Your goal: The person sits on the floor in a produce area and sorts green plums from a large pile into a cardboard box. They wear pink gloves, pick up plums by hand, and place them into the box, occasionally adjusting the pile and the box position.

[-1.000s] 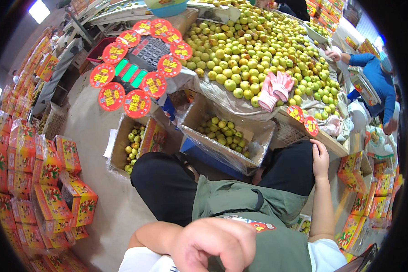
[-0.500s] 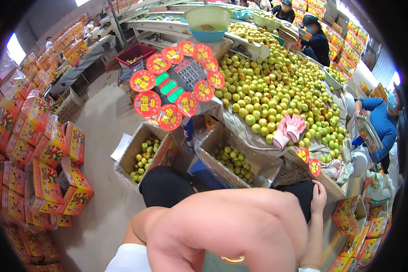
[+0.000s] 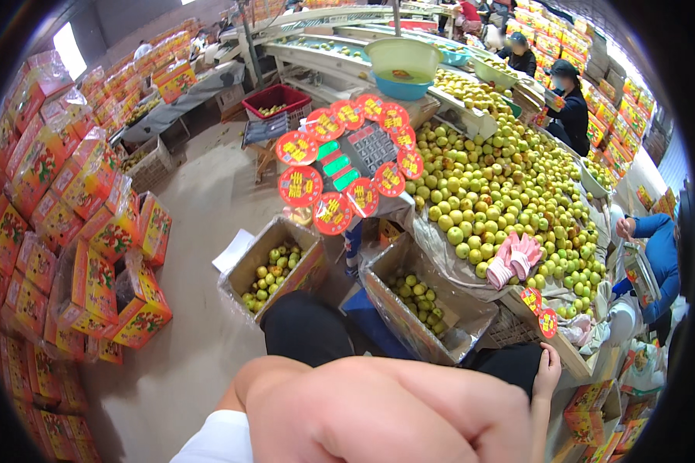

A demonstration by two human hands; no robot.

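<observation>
The right hand [image 3: 547, 372], fingers slack, is being rested on a dark cloth-covered knee [image 3: 506, 363]; the left hand [image 3: 409, 401] is being raised before the camera, its grip impossible to tell. Beyond, smooth round fruit [image 3: 415, 299] is being contained by a plastic-lined carton [image 3: 471, 318]. Leftward, bare floor [image 3: 189, 328] is being exposed.

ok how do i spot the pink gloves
Find the big heap of yellow-green fruit. Along its near edge, just beyond two round red stickers, lie the gloves; their pink fabric and striped cuffs stand out against the round fruit.
</observation>
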